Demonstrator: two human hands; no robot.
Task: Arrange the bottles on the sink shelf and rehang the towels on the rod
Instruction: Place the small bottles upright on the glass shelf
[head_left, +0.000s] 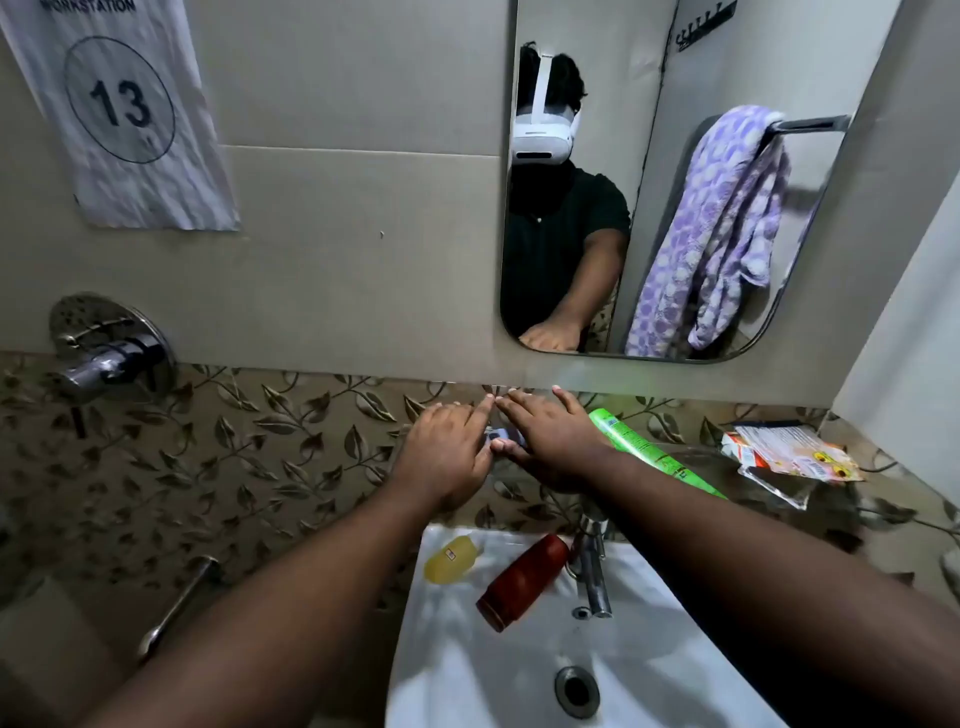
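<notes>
My left hand (447, 457) and my right hand (550, 441) reach side by side to the wall above the sink, fingers straight and fingertips almost meeting. A small white and blue item (498, 435) shows between them, mostly hidden; I cannot tell whether either hand holds it. A green tube (649, 452) lies on the glass shelf (779, 496) just right of my right wrist. In the white sink (467, 675) a red bottle (519, 582) lies on its side, and a small yellow bottle (449, 558) lies beside it. The mirror reflects a purple patterned towel (717, 228) bunched over a rod (810, 124).
Crumpled packets (789, 457) sit on the shelf's right end. A chrome tap (592, 566) stands at the back of the sink above the drain (576, 691). A wall valve (109, 353) and a paper sign numbered 13 (119, 104) are on the left wall.
</notes>
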